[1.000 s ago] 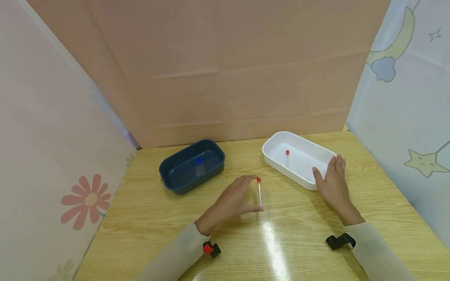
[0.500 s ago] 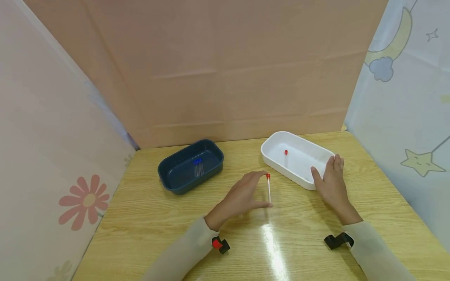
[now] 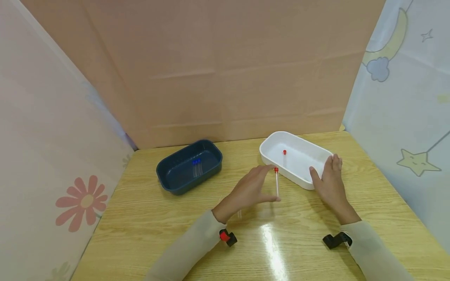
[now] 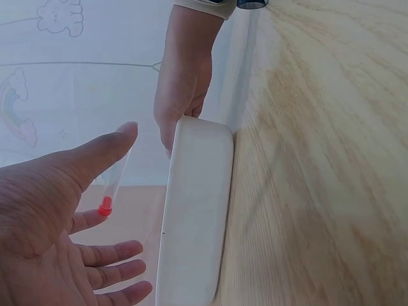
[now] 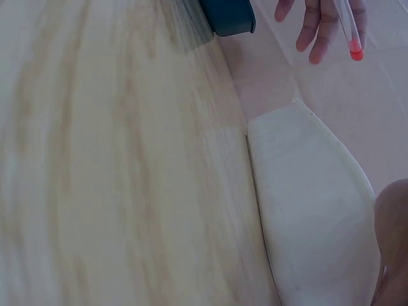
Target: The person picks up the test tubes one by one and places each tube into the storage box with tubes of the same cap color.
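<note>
My left hand holds a thin clear test tube with a red cap, pinched end to end between thumb and index finger. The cap sits at the index fingertip; the other fingers are spread in the left wrist view. This tube is held just in front of the white tray. My right hand grips the tray's right end, thumb over the rim; its fingertips are partly hidden. Inside the tray lies another red-capped test tube.
A dark blue tray stands at the back left, with several blue-capped test tubes in it. Part of another clear tube shows on the wooden table by my left wrist. Cloth walls stand behind and at both sides.
My left hand has moved right and slightly away from me with the red-capped test tube, closer to the white tray. The right hand stays on the tray.
</note>
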Available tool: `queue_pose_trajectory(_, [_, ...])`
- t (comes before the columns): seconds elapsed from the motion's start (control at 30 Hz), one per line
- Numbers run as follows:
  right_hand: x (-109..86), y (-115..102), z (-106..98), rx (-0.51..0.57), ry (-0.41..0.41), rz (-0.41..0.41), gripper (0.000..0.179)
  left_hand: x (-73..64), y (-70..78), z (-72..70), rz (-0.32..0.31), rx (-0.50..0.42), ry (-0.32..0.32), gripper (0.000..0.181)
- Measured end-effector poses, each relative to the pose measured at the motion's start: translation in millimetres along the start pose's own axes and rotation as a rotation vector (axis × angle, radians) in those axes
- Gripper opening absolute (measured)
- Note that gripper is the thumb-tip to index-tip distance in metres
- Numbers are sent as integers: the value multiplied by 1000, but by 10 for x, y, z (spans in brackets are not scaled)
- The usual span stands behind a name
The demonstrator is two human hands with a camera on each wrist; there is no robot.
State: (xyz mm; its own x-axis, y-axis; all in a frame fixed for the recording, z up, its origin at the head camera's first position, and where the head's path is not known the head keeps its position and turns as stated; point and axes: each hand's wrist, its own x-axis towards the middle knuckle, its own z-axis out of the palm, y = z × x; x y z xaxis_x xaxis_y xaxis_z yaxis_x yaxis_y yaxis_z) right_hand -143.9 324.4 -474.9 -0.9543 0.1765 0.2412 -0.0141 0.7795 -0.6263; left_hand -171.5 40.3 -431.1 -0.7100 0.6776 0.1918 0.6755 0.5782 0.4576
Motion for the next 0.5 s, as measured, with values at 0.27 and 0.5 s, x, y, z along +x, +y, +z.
queue_pose_trajectory(0.27, [12,-7,0,-7,-3,5,84,163,1,38,37,30,18,98])
queue_pose_trajectory(0.5, [-12,-18,-11,-9,-3,8,84,295,38,86,53,47,21,97])
